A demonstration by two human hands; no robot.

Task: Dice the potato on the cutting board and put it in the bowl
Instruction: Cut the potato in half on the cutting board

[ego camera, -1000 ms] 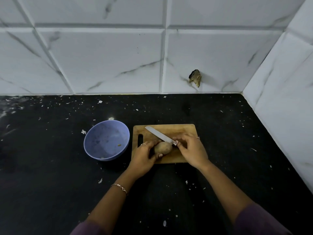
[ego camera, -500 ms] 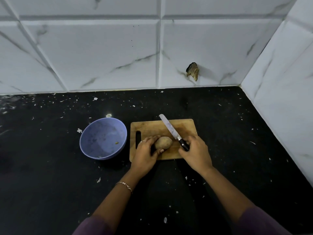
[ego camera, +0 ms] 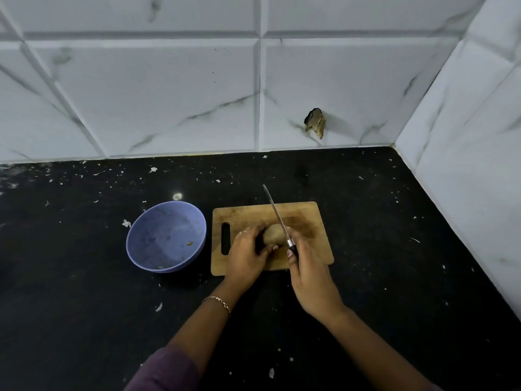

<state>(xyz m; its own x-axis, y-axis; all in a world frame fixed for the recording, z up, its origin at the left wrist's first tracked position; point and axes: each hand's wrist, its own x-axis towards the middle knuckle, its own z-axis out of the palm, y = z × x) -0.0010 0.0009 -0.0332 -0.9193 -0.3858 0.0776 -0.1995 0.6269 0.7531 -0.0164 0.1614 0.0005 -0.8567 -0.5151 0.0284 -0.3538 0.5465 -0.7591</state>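
Note:
A whole brown potato (ego camera: 273, 234) lies near the middle of the wooden cutting board (ego camera: 310, 218). My left hand (ego camera: 245, 253) grips the potato from its left side, fingers curled round it. My right hand (ego camera: 311, 270) holds the dark handle of a knife (ego camera: 275, 213), whose long blade points away from me and lies across the right part of the potato. A blue-purple bowl (ego camera: 166, 235) stands just left of the board, with only a few small scraps inside.
The black countertop (ego camera: 380, 249) is dotted with small white scraps. White marble tiles rise behind and to the right, forming a corner at the back right. A chipped hole (ego camera: 315, 125) shows in the back wall.
The knife swung from lying flat, tip pointing left, to pointing away from me over the potato. My right hand shifted its hold onto the handle. The left hand kept holding the potato.

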